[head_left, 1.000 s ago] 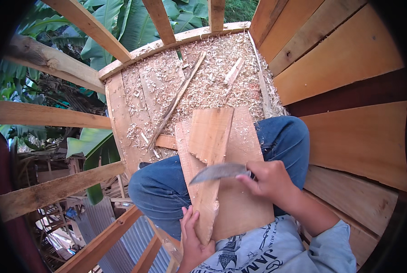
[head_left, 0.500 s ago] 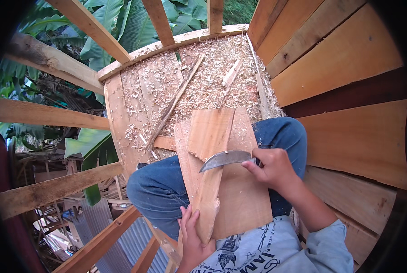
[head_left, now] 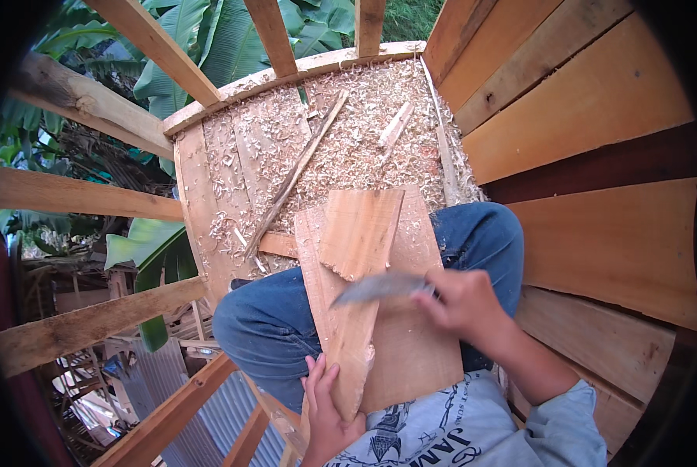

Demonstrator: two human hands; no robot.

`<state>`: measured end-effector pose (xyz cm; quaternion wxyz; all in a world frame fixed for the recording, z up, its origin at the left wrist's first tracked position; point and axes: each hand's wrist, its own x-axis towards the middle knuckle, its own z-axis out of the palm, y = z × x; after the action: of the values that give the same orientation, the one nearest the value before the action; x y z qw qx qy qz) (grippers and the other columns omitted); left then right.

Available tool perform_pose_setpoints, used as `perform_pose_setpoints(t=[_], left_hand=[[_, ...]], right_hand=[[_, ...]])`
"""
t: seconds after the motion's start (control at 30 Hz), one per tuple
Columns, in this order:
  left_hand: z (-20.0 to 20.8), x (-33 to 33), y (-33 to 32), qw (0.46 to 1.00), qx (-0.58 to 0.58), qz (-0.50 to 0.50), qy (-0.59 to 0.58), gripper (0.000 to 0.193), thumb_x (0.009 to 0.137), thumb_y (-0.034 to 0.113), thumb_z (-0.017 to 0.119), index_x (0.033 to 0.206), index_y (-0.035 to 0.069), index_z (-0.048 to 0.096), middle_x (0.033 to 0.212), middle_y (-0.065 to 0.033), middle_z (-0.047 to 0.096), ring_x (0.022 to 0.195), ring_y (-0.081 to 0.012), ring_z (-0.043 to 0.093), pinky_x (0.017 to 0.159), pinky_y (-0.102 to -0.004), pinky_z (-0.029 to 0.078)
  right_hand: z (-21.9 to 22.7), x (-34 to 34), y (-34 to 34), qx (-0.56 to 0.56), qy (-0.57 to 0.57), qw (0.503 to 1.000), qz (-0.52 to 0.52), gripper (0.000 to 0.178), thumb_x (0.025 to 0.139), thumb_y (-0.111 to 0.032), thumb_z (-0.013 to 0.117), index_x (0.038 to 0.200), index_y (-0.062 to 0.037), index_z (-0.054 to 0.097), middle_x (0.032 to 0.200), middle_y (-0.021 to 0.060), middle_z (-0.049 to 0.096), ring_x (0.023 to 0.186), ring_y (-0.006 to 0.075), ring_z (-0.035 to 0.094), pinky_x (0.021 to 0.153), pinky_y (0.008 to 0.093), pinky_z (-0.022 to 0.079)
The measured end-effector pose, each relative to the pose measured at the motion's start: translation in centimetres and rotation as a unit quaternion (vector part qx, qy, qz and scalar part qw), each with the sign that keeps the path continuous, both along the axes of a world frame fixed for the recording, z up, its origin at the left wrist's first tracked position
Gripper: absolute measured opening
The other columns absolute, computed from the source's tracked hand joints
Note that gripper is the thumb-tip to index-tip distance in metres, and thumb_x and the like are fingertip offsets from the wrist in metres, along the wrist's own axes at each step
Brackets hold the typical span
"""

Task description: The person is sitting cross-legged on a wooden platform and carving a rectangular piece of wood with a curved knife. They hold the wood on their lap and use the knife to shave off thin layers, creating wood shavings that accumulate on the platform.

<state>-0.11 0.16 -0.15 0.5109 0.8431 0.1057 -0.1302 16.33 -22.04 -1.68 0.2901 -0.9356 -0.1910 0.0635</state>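
Observation:
My right hand (head_left: 467, 310) is closed round the handle of a curved knife (head_left: 381, 287), its blade smeared by motion and pointing left. Under the blade lies a partly cut piece of wood (head_left: 360, 233), broad at the far end and narrow toward me, with a rough notch on its left side. My left hand (head_left: 330, 401) grips the narrow near end of this piece, fingers on its left edge. The piece rests on a wide flat board (head_left: 418, 342) laid across my lap, between my knees in blue jeans.
Curly wood shavings (head_left: 348, 140) cover the plank floor ahead. A long thin stick (head_left: 298, 175) and a short wood offcut (head_left: 396, 124) lie among them. Plank walling (head_left: 597, 249) stands close on the right. Slatted railings (head_left: 84, 194) run along the left, with banana leaves beyond.
The knife and my right hand have shifted slightly down and toward me, and the blade is now blurred. My left hand and the wood stay nearly in place.

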Motion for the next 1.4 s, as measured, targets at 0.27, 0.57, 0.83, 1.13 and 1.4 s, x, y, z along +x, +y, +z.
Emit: perform_pose_setpoints(t=[0.27, 0.57, 0.83, 1.13, 1.4], left_hand=[[0.6, 0.6, -0.1, 1.0, 0.01, -0.01, 0.014, 0.075, 0.06, -0.007, 0.055, 0.133, 0.002, 0.036, 0.145, -0.028, 0.029, 0.142, -0.0509, 0.014, 0.115, -0.0555, 0.013], [-0.1, 0.2, 0.3, 1.0, -0.007, -0.011, 0.0, 0.073, 0.067, 0.006, 0.065, 0.135, 0.003, 0.039, 0.146, -0.0257, 0.029, 0.141, -0.0518, 0.016, 0.109, -0.0671, 0.007], [-0.3, 0.0, 0.5, 1.0, 0.008, -0.021, 0.001, 0.073, 0.066, 0.007, 0.067, 0.134, 0.003, 0.04, 0.145, -0.0268, 0.031, 0.141, -0.0521, 0.017, 0.108, -0.0675, 0.008], [-0.2, 0.1, 0.6, 1.0, 0.006, -0.026, 0.008, 0.075, 0.068, 0.011, 0.07, 0.136, 0.002, 0.039, 0.146, -0.0281, 0.028, 0.141, -0.0528, 0.017, 0.107, -0.0686, 0.009], [-1.2, -0.4, 0.4, 0.999, 0.025, -0.035, -0.006, 0.078, 0.066, 0.012, 0.071, 0.136, 0.003, 0.039, 0.147, -0.0281, 0.026, 0.14, -0.0546, 0.016, 0.104, -0.0719, 0.008]], right_hand=[[0.3, -0.4, 0.4, 0.0, 0.022, 1.0, 0.003, 0.04, 0.084, -0.039, 0.069, 0.067, -0.0051, 0.055, 0.055, 0.013, 0.055, 0.049, 0.0309, 0.059, 0.045, 0.0382, 0.046], [0.3, 0.5, -0.1, -0.015, -0.03, 0.999, 0.032, 0.034, 0.086, -0.034, 0.068, 0.074, -0.0042, 0.057, 0.057, 0.0147, 0.056, 0.052, 0.0316, 0.06, 0.046, 0.0401, 0.045], [1.9, -0.5, -0.1, -0.001, 0.042, 0.995, 0.089, 0.034, 0.083, -0.033, 0.07, 0.07, -0.0053, 0.055, 0.06, 0.0127, 0.057, 0.052, 0.0296, 0.061, 0.047, 0.0382, 0.045], [2.5, -1.1, 0.8, -0.062, 0.039, 0.994, 0.085, 0.037, 0.084, -0.036, 0.069, 0.069, -0.0053, 0.054, 0.056, 0.0123, 0.054, 0.048, 0.0302, 0.058, 0.045, 0.0387, 0.045], [2.8, -0.3, 0.5, -0.106, 0.017, 0.993, 0.05, 0.044, 0.083, -0.042, 0.07, 0.065, -0.0065, 0.051, 0.051, 0.0107, 0.052, 0.047, 0.0287, 0.059, 0.045, 0.0388, 0.045]])
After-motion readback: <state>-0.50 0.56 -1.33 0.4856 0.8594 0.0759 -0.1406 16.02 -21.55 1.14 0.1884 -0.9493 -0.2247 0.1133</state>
